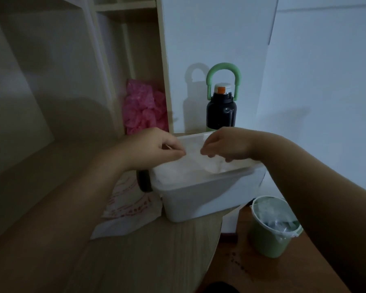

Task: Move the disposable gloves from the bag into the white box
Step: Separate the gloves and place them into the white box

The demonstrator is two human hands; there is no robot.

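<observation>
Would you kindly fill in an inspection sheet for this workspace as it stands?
Surface: wooden desk, with the white box near its right edge.
Job's things: box open-topped; printed bag flat on the desk, left of the box; thin translucent glove over the box.
Clutter: black bottle behind the box; pink plastic bundle in a shelf compartment; dark object beside the box, unclear.
Hands: left hand and right hand each pinch the glove.
Cables: nothing seen.
Surroundings: shelf unit, pale wall, lined green bin on the floor.
</observation>
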